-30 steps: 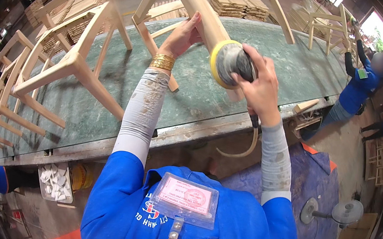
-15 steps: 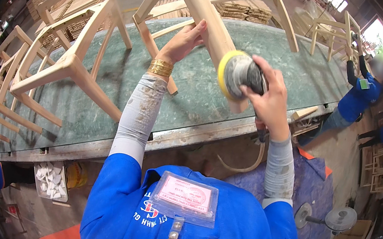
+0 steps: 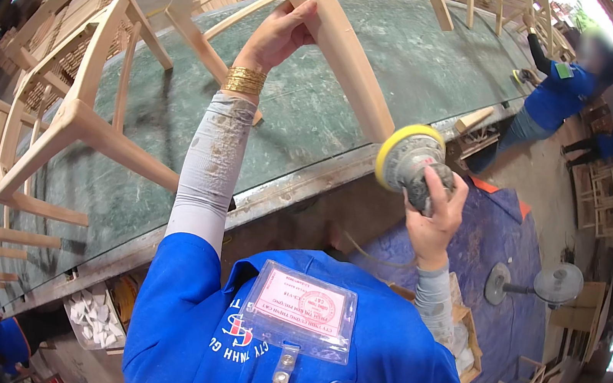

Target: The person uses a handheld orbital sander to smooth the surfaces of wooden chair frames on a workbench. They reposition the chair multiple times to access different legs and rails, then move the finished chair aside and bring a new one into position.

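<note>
The left hand (image 3: 281, 33) is wrapped around a pale wooden chair leg (image 3: 341, 49) slanting over the green desk (image 3: 415, 74), while the right hand (image 3: 435, 216) grips a round sander (image 3: 411, 163) at the leg's lower end. Sanding looks well underway; the next pass probably needs the yellow pad flat against the wood.

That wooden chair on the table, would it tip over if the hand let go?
Probably. The chair is tilted, its leg steadied by the left hand. It looks stiff, bare wood, and likely light, since one hand holds it while the right hand holds the sander.
</note>
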The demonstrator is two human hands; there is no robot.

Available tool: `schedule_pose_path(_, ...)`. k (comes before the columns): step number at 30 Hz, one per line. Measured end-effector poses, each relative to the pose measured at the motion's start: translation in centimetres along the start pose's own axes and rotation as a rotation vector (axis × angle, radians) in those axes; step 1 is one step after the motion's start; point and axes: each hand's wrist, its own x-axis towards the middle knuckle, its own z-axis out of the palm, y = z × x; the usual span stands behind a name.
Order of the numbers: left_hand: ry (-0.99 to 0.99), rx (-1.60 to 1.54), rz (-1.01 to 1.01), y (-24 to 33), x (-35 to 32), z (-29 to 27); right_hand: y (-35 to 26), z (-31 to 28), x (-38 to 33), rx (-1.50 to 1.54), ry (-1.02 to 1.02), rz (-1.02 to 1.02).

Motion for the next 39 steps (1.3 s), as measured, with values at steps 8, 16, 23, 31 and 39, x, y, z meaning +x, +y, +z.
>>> schedule_pose_path(8, -0.008, 0.037, 0.019, -0.4, 0.9, 0.8, -0.8, 4.6, -2.0, -0.213, -0.033, -0.168)
schedule_pose_path(16, -0.046, 0.034, 0.004, -0.6, 1.0, 0.9, -1.6, 6.1, -1.6, -0.211, 0.121, -0.045)
schedule_pose_path(23, -0.052, 0.06, -0.002, -0.1, 1.0, 0.6, -2.3, 6.3, -1.2, -0.207, 0.145, 0.018)
schedule_pose_path(31, -0.028, 0.055, 0.022, 0.3, 1.2, -0.2, -3.0, 6.4, -0.7, -0.232, 0.132, 0.044)
schedule_pose_path(39, -0.023, 0.005, 0.039, 0.3, 1.3, -0.2, -3.8, 6.3, -0.1, -0.238, 0.12, 0.061)
